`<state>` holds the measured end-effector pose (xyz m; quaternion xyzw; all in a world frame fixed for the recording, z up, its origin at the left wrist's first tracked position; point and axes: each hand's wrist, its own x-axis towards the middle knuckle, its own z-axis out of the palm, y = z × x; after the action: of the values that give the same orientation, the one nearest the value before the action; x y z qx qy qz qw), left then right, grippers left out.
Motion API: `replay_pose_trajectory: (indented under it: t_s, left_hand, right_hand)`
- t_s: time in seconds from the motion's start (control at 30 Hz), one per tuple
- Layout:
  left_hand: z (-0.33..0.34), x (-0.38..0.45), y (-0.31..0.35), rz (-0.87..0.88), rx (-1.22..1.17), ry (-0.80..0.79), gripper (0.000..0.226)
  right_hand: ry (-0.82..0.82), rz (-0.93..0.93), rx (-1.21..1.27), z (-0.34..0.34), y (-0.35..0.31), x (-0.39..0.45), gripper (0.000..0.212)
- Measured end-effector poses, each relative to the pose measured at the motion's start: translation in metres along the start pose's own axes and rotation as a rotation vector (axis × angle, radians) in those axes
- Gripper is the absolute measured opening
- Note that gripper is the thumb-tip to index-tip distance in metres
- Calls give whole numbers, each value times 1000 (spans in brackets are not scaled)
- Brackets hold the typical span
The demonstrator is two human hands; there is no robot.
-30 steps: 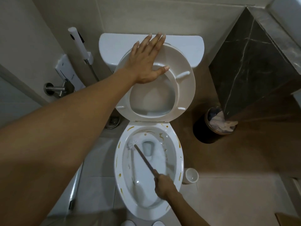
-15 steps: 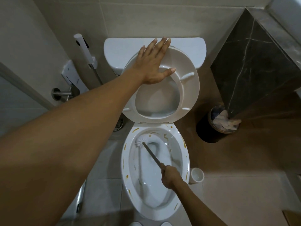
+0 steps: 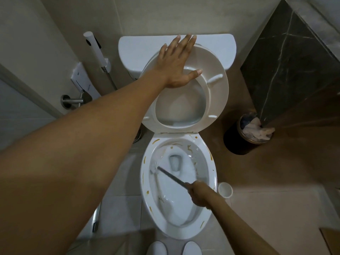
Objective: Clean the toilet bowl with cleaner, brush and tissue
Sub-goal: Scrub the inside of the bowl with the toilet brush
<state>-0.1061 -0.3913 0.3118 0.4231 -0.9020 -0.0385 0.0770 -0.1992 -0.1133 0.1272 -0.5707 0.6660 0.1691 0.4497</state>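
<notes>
Small beige-tiled bathroom, toilet against the back wall. Right hand [image 3: 199, 195] is wrapped around the brush [image 3: 171, 176] handle, white head pressed on the left inside of the bowl [image 3: 211, 173], which has yellow-brown streaks round its rim. Left hand [image 3: 176, 65] lies flat, fingers straight, on the raised seat [image 3: 219, 92]. Bin [image 3: 246, 135] to the right.

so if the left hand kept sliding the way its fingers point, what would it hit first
Probably the cistern lid. The left hand lies flat on the raised toilet seat, fingertips already at its top edge, pointing up toward the cistern and the wall behind. Depth is hard to judge.
</notes>
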Motion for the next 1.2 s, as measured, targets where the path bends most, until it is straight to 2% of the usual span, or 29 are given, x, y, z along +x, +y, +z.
replay_pose_trajectory:
  t_s: [0.07, 0.13, 0.27, 0.33, 0.4, 0.47, 0.57, 0.7, 0.9, 0.97, 1.1, 1.2]
  left_hand:
    - [0, 1, -1, 5, 5, -2, 85]
    - [0, 1, -1, 11, 5, -5, 86]
    - [-1, 0, -1, 8, 3, -5, 85]
    - [-2, 0, 1, 3, -4, -6, 85]
    - [-2, 0, 1, -2, -11, -8, 85]
    - [-2, -1, 1, -2, -4, -10, 85]
    - [-3, 0, 1, 3, 2, -16, 85]
    - [-3, 0, 1, 0, 6, -23, 86]
    - [-3, 0, 1, -2, 10, -14, 85]
    - [-2, 0, 1, 0, 14, -9, 86]
    - [-1, 1, -1, 0, 17, -6, 86]
    - [0, 1, 0, -3, 19, -1, 86]
  right_hand:
    - [15, 55, 126, 7, 0, 2, 38]
    - [-38, 76, 128, 7, 8, -10, 36]
    - [-210, 113, -14, -17, 25, -40, 5]
    - [-236, 118, -106, -25, 23, -40, 16]
    - [-171, 112, -96, -24, 16, -30, 30]
    - [-127, 88, -58, -20, 6, -23, 35]
    - [-175, 104, -44, -22, 4, -28, 35]
    - [-351, 179, -136, -38, 16, -43, 35]
    - [-188, 201, 21, -21, 9, -34, 25]
    - [-201, 202, -44, -22, 9, -37, 27]
    - [-332, 277, -178, -48, 22, -51, 32]
    - [-240, 276, -161, -45, 29, -48, 32]
